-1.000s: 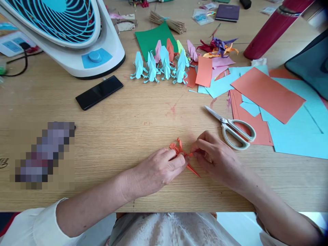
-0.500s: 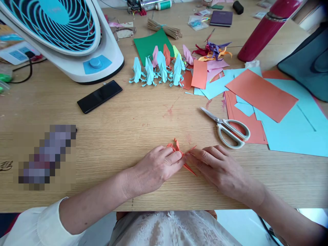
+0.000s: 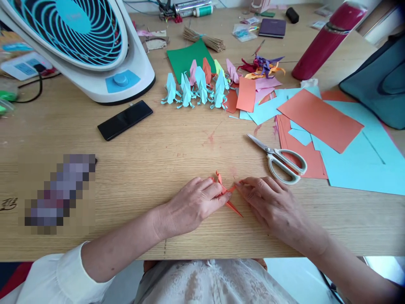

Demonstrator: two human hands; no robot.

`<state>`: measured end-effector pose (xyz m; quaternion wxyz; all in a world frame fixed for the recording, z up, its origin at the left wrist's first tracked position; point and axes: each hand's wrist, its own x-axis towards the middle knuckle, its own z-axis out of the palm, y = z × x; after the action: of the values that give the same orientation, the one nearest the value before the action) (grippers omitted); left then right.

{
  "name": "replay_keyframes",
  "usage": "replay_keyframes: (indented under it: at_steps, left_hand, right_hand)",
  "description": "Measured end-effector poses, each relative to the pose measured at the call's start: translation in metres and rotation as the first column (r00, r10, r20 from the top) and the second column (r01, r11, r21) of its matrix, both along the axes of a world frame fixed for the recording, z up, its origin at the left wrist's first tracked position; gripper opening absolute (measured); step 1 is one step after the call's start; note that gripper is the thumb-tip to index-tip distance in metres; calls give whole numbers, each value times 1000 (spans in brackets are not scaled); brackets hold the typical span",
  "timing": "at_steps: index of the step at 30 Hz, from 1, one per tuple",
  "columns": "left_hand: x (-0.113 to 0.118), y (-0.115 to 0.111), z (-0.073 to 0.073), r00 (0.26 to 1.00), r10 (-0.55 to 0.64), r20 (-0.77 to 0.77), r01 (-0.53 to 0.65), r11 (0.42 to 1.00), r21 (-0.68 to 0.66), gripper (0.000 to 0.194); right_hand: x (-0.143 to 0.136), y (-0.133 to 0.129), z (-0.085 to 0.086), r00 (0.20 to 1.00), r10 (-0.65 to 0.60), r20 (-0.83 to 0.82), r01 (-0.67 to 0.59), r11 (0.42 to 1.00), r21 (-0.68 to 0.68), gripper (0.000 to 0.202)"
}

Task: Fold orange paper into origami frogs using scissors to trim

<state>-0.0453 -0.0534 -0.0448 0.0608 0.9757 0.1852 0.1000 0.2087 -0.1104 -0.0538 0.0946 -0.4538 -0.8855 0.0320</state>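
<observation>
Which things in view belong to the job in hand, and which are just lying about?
In the job:
orange folded paper, pinched by left hand and right hand
probably scissors, orange sheets, blue sheets, folded figures

Lying about, it seems:
fan
black phone
red flask
purple notebook
teal bag

It is a paper-craft table [image 3: 177,139], maybe at home: I see folded paper animals [image 3: 201,86], colored paper [image 3: 321,120], scissors [image 3: 271,150] and a fan [image 3: 136,71].

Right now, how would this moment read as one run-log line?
left hand: pinching orange origami figure | right hand: pinching figure's thin limb | scissors: lying beyond right hand
</observation>
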Motion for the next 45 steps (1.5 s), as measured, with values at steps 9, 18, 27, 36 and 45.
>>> replay_keyframes:
  at_steps: [9, 18, 27, 36, 45]
  left_hand:
    - [-13, 13, -10, 987, -150, 49, 151, 988, -21, 43]
    - [-24, 11, -12, 987, -75, 139, 88, 993, -83, 40]
    - [-20, 8, -15, 962, -49, 270, 47, 999, 13, 27]
    - [-14, 1, -11, 975, 44, 218, 1, 979, -203, 37]
    - [-20, -7, -9, 989, 28, 147, -8, 991, -132, 36]
  right_hand:
    - [-10, 4, 5, 940, 177, -292, -180, 984, 17, 35]
    - [-16, 6, 0, 928, 236, -289, -233, 971, 43, 23]
    - [-17, 23, 8, 906, 339, -252, -348, 937, 11, 22]
    - [-21, 30, 1, 888, 213, -407, -261, 963, -67, 15]
    - [-23, 29, 0, 889, 148, -433, -222, 967, -126, 17]
